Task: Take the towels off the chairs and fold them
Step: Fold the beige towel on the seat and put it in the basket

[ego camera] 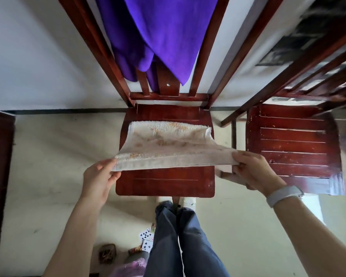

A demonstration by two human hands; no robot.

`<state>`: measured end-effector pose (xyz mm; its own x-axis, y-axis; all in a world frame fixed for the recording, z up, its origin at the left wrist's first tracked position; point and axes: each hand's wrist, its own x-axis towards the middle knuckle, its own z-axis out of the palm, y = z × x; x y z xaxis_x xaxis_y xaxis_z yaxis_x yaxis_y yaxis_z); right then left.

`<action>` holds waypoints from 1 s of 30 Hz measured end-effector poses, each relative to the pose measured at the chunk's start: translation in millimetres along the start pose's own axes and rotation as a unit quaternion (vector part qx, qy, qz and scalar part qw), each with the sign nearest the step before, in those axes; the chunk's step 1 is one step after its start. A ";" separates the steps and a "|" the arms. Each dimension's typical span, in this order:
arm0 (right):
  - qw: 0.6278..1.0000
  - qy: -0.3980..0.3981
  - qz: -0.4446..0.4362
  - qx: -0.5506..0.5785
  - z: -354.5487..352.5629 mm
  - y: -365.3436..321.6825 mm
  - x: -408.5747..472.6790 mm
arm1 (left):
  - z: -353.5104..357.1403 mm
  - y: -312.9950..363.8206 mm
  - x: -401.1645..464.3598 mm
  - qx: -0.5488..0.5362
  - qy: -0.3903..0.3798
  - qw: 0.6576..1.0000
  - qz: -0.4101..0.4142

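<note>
Fingers (113, 168) pinching towel (168, 144) corners

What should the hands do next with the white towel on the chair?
Probably carry the lifted near edge forward and lay it on the far edge. The left hand and right hand each pinch a near corner of the white towel, while its far part lies flat on the chair seat. That would fold it in half. The purple towel hangs on the chair back.
</note>
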<state>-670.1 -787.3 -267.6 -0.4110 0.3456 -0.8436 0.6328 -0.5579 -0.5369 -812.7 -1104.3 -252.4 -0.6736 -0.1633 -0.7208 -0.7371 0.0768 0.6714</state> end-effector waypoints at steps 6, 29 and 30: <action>1.000 0.006 -0.011 0.025 11.0 -31.7 -49.3 | -14.4 43.2 -33.3 -0.007 -0.012 0.999 0.032; 0.993 0.053 -0.100 -0.010 27.0 -41.3 -120.0 | -37.4 64.2 -72.7 0.080 -0.046 0.991 0.098; 0.993 0.043 -0.109 -0.001 26.1 -39.8 -122.9 | -39.6 63.9 -73.6 0.059 -0.053 0.993 0.092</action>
<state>-662.0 -827.2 -142.3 -0.4818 0.5212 -0.7045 0.5356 -0.4612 -0.7074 -808.1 -1126.4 -149.6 -0.7946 -0.0310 -0.6064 -0.5981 0.2116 0.7729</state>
